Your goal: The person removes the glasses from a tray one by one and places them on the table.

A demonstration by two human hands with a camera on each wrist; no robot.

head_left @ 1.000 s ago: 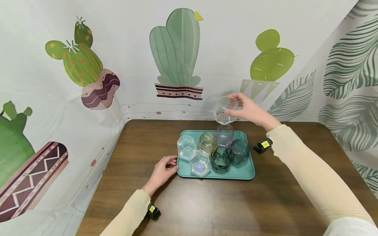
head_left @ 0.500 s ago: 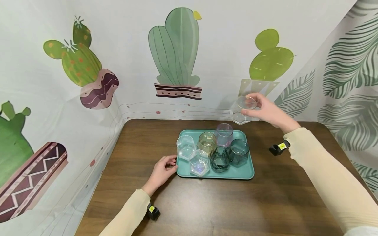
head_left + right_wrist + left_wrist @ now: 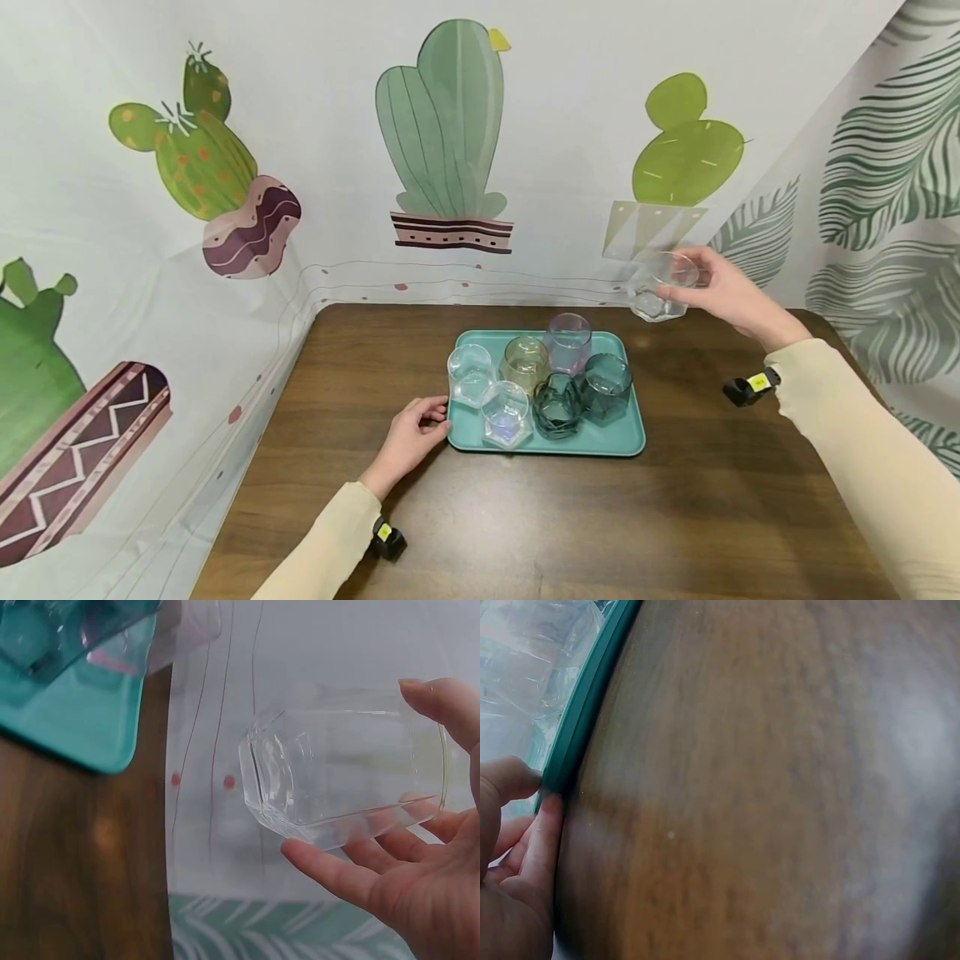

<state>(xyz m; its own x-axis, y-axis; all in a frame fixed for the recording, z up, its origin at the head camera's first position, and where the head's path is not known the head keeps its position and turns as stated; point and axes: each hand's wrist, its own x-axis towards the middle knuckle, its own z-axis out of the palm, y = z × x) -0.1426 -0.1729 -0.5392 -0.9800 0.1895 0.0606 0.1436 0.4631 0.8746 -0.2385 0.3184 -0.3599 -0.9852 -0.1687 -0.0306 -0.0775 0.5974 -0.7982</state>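
Shifted rightward over the last second, with a see-through glass in the right hand: moved from just above and behind the purple glass to a spot beyond the right end of the tray, near the back edge of the table. Held there base down, apparently in the air, in front of the printed cloth. Gripped round the wall, with the thumb on one side near the rim and the fingers along the other, as plainly seen from the right wrist; a hold fitted to the width of the glass. No visible change at the left: bent fingers of the left hand touching the left edge of the tray; cannot tell whether pinching the rim or only resting against it. No visible shift on the tray either: besides the purple glass at the back, a colourless glass at the left, a yellow glass in the middle, a bluish glass and a dark green glass at the front, and a teal glass toward the right. Means, as a judgement, one glass parted from the other six and caught in mid-carry, not yet set down.
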